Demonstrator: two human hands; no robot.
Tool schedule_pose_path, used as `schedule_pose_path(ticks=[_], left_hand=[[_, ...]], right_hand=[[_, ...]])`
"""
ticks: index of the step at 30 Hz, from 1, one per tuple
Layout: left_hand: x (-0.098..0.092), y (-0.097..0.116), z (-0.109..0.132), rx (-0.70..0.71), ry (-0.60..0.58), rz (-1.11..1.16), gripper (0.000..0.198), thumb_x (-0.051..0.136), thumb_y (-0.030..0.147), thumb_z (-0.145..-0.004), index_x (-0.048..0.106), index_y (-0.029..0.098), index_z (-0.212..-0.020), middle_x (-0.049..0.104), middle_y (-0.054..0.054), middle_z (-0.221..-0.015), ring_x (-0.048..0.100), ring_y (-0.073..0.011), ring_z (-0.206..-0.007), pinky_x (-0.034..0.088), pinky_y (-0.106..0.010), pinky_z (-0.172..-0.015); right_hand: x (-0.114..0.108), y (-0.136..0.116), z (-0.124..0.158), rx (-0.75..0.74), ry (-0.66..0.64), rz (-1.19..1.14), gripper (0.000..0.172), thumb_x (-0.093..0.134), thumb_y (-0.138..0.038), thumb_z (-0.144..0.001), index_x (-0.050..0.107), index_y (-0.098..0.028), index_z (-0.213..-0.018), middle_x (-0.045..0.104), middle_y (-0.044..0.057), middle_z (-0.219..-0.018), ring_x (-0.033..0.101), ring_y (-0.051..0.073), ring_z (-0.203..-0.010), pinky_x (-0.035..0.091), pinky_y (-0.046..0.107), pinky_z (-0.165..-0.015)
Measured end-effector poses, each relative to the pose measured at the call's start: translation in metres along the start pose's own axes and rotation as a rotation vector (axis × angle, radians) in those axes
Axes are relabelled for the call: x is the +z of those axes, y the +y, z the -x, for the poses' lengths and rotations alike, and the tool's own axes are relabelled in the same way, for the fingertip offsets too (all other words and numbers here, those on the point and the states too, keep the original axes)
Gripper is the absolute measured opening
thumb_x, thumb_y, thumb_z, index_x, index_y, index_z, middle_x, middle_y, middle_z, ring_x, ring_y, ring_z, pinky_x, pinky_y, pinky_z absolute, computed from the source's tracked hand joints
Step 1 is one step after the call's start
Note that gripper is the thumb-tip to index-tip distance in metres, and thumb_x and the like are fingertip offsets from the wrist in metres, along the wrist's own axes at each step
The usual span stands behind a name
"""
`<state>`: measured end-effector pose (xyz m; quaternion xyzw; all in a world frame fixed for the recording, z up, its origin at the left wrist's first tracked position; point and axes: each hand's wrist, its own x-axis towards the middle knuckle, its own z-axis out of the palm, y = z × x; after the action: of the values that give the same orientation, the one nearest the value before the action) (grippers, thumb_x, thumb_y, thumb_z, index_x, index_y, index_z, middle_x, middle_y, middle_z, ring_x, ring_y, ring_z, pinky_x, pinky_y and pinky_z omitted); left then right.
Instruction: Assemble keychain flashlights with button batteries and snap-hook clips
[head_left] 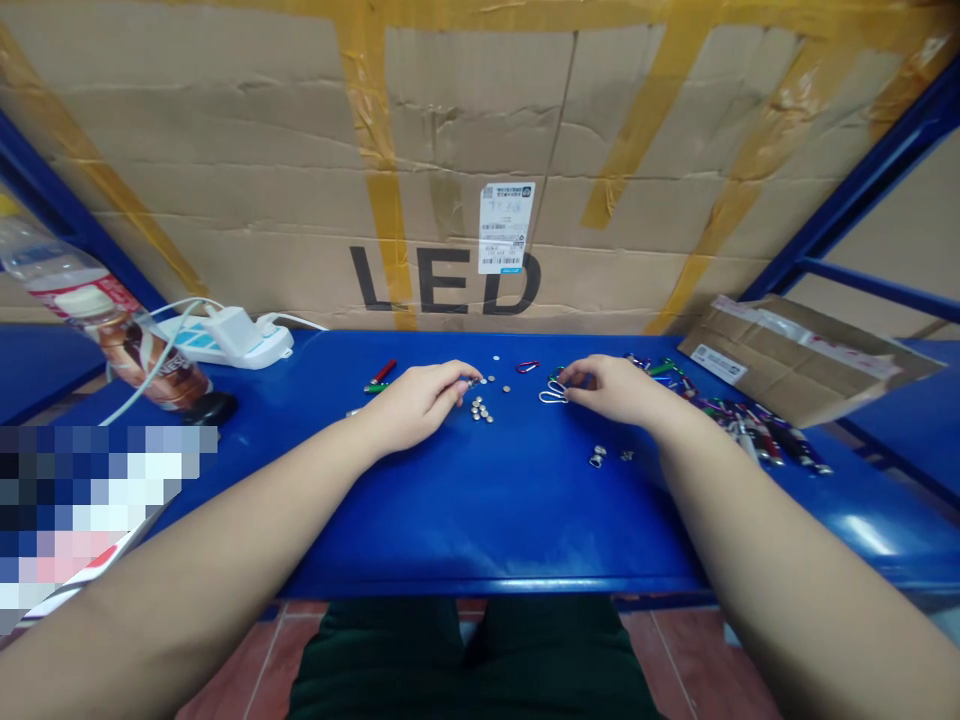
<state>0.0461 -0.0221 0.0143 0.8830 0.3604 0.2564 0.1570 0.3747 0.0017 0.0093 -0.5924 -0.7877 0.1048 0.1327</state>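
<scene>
Bare forearms (225, 530) over blue metal bench (487, 520), left hand (420, 405) pinching small metal part (473, 381) beside round metal discs (480, 408), right hand (611, 390) clenched on silver carabiner (553, 396), fingertip grip suitably precise for such small parts

Tabletop (495, 520) smooth, glossy blue paint — small discs (480, 408) shiny metal — carton (225, 130) behind matt, creased cardboard.

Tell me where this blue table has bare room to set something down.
Bare blue tabletop lies nearest you, below the small silver discs and between your forearms. It's crowded between the left hand and right hand, and rightward along the keychain flashlights.
</scene>
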Motion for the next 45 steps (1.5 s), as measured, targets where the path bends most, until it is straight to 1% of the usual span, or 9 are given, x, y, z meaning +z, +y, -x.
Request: schedule_pose_path(ticks=[8, 16, 22, 24, 27, 30, 32, 36, 45], left_hand=[[0.006, -0.005, 0.000, -0.134, -0.024, 0.297, 0.035, 0.039, 0.039, -0.108, 0.063, 0.018, -0.123, 0.070, -0.002, -0.083, 0.063, -0.0137, -0.065, 0.051, -0.027, -0.063], [0.012, -0.010, -0.001, -0.180, -0.068, 0.522, 0.031, 0.044, 0.039, -0.107, 0.060, 0.016, -0.122, 0.074, -0.006, -0.092, 0.063, -0.0102, -0.061, 0.051, -0.024, -0.059], [0.014, -0.007, -0.001, -0.250, -0.074, 0.667, 0.029, 0.052, 0.039, -0.104, 0.057, 0.016, -0.121, 0.073, -0.008, -0.095, 0.067, -0.0115, -0.063, 0.046, -0.017, -0.045], [0.015, -0.004, -0.001, -0.260, -0.064, 0.704, 0.029, 0.057, 0.039, -0.102, 0.057, 0.016, -0.120, 0.071, -0.008, -0.095, 0.069, -0.0132, -0.066, 0.047, -0.017, -0.043], [0.017, -0.002, 0.000, -0.244, -0.063, 0.735, 0.031, 0.064, 0.038, -0.097, 0.057, 0.018, -0.120, 0.069, -0.007, -0.096, 0.071, -0.0161, -0.074, 0.054, -0.020, -0.046], [0.018, 0.000, 0.000, -0.231, -0.072, 0.742, 0.033, 0.068, 0.035, -0.095, 0.059, 0.018, -0.121, 0.066, -0.005, -0.094, 0.073, -0.0182, -0.080, 0.059, -0.022, -0.050], [0.019, 0.001, 0.000, -0.225, -0.076, 0.744, 0.034, 0.070, 0.034, -0.093, 0.061, 0.017, -0.121, 0.066, -0.005, -0.092, 0.072, -0.0186, -0.080, 0.061, -0.024, -0.051], [0.019, 0.006, -0.001, -0.217, -0.068, 0.746, 0.037, 0.072, 0.035, -0.091, 0.064, 0.016, -0.122, 0.068, -0.006, -0.091, 0.071, -0.0184, -0.078, 0.062, -0.026, -0.051], [0.017, 0.013, -0.001, -0.229, -0.054, 0.709, 0.037, 0.072, 0.035, -0.091, 0.066, 0.015, -0.122, 0.068, -0.006, -0.091, 0.068, -0.0164, -0.076, 0.061, -0.023, -0.050]], right_hand=[[0.005, -0.012, -0.001, -0.147, -0.049, 0.052, 0.017, 0.071, -0.025, -0.088, 0.081, -0.021, -0.102, 0.069, 0.009, -0.105, 0.069, 0.022, -0.091, 0.053, 0.034, -0.087], [0.005, -0.022, 0.003, -0.213, -0.056, 0.172, 0.016, 0.062, -0.022, -0.095, 0.077, -0.018, -0.099, 0.070, 0.011, -0.107, 0.068, 0.024, -0.094, 0.051, 0.033, -0.085], [0.009, -0.027, 0.002, -0.157, 0.042, 0.251, 0.021, 0.053, -0.022, -0.098, 0.074, -0.019, -0.095, 0.072, 0.013, -0.104, 0.068, 0.026, -0.093, 0.050, 0.035, -0.082], [0.011, -0.028, 0.002, -0.130, 0.113, 0.142, 0.020, 0.053, -0.023, -0.099, 0.071, -0.019, -0.093, 0.074, 0.012, -0.099, 0.069, 0.025, -0.090, 0.051, 0.036, -0.082], [0.016, -0.037, 0.003, -0.102, 0.161, -0.296, 0.016, 0.056, -0.033, -0.098, 0.066, -0.021, -0.094, 0.074, 0.006, -0.084, 0.071, 0.022, -0.079, 0.056, 0.037, -0.080], [0.022, -0.056, 0.009, -0.124, 0.078, -0.804, 0.022, 0.070, -0.039, -0.088, 0.061, -0.022, -0.098, 0.072, 0.003, -0.083, 0.074, 0.021, -0.077, 0.062, 0.039, -0.079], [0.025, -0.072, 0.014, -0.139, 0.022, -1.000, 0.031, 0.079, -0.039, -0.082, 0.059, -0.023, -0.100, 0.072, 0.002, -0.084, 0.074, 0.020, -0.079, 0.063, 0.040, -0.082], [0.027, -0.091, 0.019, -0.166, 0.024, -1.094, 0.036, 0.082, -0.036, -0.079, 0.062, -0.023, -0.106, 0.071, 0.003, -0.088, 0.074, 0.019, -0.082, 0.063, 0.042, -0.088], [0.027, -0.094, 0.020, -0.161, 0.036, -1.130, 0.041, 0.083, -0.042, -0.078, 0.065, -0.021, -0.108, 0.071, 0.001, -0.081, 0.074, 0.018, -0.075, 0.065, 0.039, -0.080]])
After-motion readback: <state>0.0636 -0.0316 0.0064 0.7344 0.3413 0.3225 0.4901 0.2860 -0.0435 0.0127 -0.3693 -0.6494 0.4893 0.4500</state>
